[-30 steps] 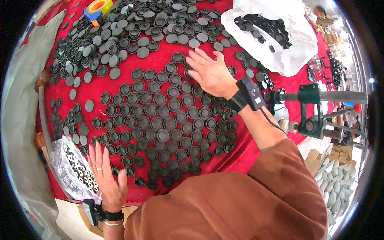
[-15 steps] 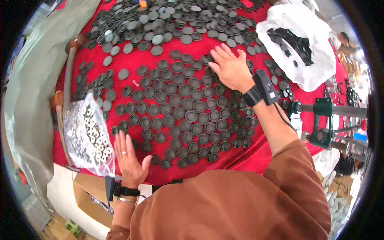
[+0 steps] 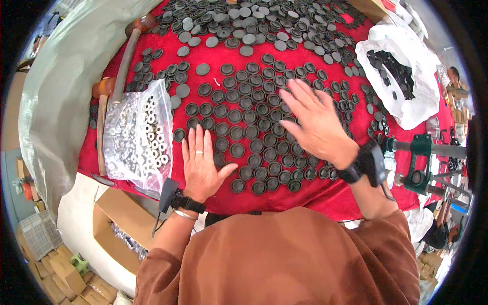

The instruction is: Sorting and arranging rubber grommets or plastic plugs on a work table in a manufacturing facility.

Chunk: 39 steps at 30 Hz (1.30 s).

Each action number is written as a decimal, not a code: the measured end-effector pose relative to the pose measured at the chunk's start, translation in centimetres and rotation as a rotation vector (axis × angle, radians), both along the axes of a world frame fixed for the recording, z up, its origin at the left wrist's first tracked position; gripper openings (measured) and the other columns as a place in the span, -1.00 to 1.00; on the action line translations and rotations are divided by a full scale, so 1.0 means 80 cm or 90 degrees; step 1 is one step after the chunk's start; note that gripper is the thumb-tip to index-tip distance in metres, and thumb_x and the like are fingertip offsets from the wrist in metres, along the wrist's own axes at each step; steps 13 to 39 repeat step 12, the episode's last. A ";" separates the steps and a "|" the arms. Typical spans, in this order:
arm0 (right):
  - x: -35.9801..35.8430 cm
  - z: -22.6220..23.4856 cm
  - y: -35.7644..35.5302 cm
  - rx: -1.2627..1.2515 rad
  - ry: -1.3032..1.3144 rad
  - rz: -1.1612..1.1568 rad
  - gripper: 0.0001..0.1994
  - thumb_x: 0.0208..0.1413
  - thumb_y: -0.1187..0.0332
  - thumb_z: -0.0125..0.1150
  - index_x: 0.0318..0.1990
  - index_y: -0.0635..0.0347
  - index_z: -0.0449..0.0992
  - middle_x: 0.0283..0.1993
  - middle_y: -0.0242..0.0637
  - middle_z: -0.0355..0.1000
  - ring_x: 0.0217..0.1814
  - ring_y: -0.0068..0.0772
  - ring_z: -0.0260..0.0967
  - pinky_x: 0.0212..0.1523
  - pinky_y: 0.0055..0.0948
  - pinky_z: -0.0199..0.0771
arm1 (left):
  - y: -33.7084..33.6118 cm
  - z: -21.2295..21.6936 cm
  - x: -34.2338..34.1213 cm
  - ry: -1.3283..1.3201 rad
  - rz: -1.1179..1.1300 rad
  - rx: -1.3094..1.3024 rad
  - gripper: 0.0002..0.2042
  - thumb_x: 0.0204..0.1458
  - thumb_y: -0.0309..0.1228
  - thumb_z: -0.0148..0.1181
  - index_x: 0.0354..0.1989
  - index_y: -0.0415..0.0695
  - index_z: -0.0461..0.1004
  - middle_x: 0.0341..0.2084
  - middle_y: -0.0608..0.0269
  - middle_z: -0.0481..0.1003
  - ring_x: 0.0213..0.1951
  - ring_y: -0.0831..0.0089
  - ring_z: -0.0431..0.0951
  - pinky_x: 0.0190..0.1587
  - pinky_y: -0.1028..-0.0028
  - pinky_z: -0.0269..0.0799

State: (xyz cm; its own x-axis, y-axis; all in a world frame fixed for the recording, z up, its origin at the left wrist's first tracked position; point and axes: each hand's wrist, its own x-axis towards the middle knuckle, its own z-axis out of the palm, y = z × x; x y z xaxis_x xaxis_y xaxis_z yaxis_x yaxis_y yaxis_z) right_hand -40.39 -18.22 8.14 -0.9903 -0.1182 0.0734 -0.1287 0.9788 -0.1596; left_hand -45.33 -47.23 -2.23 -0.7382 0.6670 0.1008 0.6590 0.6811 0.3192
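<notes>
Many round black rubber caps (image 3: 250, 131), dished on their upper side, lie in one loose layer on a red cloth (image 3: 325, 201) in front of me. Over the right part of this layer is my right hand (image 3: 317, 122), palm down, fingers apart and pointing far left. It hides some caps beneath it; whether it touches them I cannot tell. At the layer's near left edge, my left hand (image 3: 201, 165) lies flat with fingers stretched and thumb out, its fingertips beside a few caps. Neither hand holds anything. Each wrist wears a black strap with a small device.
A heap of caps (image 3: 249, 38) covers the far side. Left are a clear bag of metal rings (image 3: 132, 134) and two mallets (image 3: 104, 87) (image 3: 140, 25). Right are a white bag (image 3: 427, 109) of black pieces and a green metal tool (image 3: 421, 165). A cardboard box (image 3: 119, 206) stands lower left.
The view has shifted, so the table's things appear displaced. My right hand has come from the layer's far edge toward me, over the caps. My left hand stays near the left edge.
</notes>
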 end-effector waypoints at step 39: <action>0.253 -0.029 -0.063 -0.343 -0.098 -0.629 -0.56 0.00 0.20 0.43 -0.04 0.22 0.44 -0.43 -0.14 0.52 -0.45 -0.31 0.52 -0.41 -0.38 0.52 | -0.029 0.017 0.008 -0.002 -0.219 0.016 0.16 -0.18 0.39 0.13 0.39 -0.32 -0.11 0.41 -0.18 -0.13 0.42 -0.14 -0.14 0.36 -0.21 -0.36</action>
